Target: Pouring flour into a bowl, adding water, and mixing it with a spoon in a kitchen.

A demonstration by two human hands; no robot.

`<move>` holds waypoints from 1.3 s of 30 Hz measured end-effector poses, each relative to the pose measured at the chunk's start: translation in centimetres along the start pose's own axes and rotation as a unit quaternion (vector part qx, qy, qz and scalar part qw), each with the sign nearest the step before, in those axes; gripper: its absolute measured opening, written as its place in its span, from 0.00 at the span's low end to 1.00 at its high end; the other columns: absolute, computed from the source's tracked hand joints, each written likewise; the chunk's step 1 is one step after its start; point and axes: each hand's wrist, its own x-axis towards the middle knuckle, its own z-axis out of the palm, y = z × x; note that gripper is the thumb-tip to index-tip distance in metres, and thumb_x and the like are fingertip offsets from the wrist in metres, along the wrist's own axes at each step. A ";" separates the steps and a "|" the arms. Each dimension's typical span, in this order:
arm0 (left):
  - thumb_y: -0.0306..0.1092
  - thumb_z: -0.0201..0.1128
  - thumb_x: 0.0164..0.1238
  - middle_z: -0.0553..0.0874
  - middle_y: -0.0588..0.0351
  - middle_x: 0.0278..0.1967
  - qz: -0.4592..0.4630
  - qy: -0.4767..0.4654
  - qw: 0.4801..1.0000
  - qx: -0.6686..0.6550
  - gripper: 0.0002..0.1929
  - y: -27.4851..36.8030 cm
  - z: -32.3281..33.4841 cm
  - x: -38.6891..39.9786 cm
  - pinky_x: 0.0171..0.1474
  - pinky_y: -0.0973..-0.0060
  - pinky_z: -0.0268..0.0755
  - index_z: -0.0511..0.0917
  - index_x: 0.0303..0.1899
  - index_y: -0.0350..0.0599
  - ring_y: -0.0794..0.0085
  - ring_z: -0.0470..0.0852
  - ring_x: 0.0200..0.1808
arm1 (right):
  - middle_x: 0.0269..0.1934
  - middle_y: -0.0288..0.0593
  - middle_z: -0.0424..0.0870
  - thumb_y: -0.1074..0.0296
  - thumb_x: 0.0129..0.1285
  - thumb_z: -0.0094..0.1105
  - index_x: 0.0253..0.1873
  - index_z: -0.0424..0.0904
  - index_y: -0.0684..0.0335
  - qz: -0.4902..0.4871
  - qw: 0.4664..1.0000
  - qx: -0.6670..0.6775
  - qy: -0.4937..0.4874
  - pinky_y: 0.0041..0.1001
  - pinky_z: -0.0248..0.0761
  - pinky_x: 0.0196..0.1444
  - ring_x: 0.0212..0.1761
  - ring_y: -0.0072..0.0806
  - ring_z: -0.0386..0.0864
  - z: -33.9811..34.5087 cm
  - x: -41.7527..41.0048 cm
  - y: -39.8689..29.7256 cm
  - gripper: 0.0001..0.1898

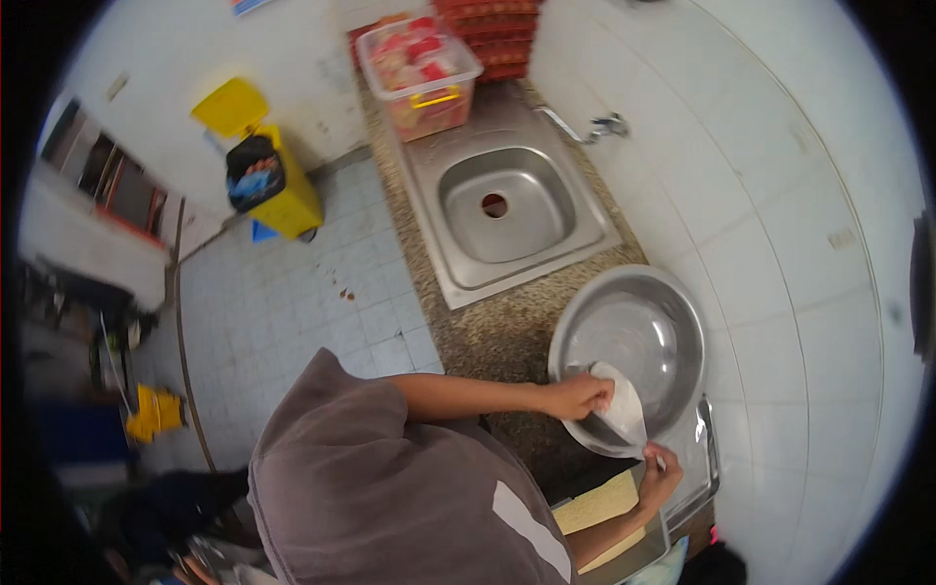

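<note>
A limp white piece (621, 402), cloth or thin dough I cannot tell which, hangs stretched between both hands over the near rim of a round metal basin (629, 281). My left hand (583, 396) grips its upper left side with curled fingers, above the basin. At its lower corner, my right hand (662, 472) pinches it between thumb and fingers, just outside the rim. Beneath my right forearm lies a pale yellow slab (603, 504) in a metal tray (662, 545); the arm hides part of it.
A steel sink (504, 208) is set in the speckled stone counter (497, 329), below a wall tap (607, 128). Beyond stand a clear plastic box (431, 110) of red and pale items and stacked red trays (497, 29). On the tiled floor is a yellow bin (289, 201), its lid up.
</note>
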 end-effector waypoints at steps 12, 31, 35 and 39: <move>0.40 0.69 0.57 0.77 0.52 0.31 0.169 -0.063 0.950 0.256 0.15 -0.1 3.4 -4.7 0.45 0.59 0.74 0.78 0.40 0.42 0.55 0.80 0.45 | 0.42 0.54 0.85 0.86 0.54 0.63 0.43 0.84 0.71 0.051 0.967 -0.243 -0.061 0.38 0.76 0.51 0.47 0.41 0.82 0.1 -2.2 -3.7 0.11; 0.39 0.66 0.51 0.87 0.37 0.45 -0.612 0.471 0.597 0.219 0.50 -20.2 -19.3 -44.8 0.58 0.64 0.76 0.49 0.75 0.34 0.49 0.85 0.53 | 0.42 0.50 0.86 0.80 0.57 0.64 0.42 0.81 0.68 -0.255 0.915 0.027 -0.311 0.34 0.75 0.49 0.45 0.44 0.84 13.2 -5.9 -19.6 0.08; 0.39 0.65 0.53 0.88 0.39 0.42 -0.654 0.439 0.604 0.122 0.51 -18.5 -18.8 -45.6 0.59 0.66 0.75 0.45 0.75 0.32 0.49 0.85 0.52 | 0.40 0.50 0.86 0.82 0.57 0.64 0.42 0.81 0.70 -0.312 0.867 0.009 -0.389 0.29 0.74 0.47 0.42 0.39 0.84 15.8 -4.7 -22.3 0.08; 0.42 0.66 0.55 0.89 0.43 0.38 -0.571 0.475 0.669 -0.026 0.45 -14.6 -16.0 -43.7 0.43 0.66 0.81 0.56 0.72 0.32 0.59 0.88 0.40 | 0.40 0.48 0.86 0.79 0.57 0.65 0.41 0.81 0.68 -0.377 0.820 0.039 -0.430 0.33 0.75 0.46 0.42 0.43 0.83 17.5 -5.5 -26.3 0.07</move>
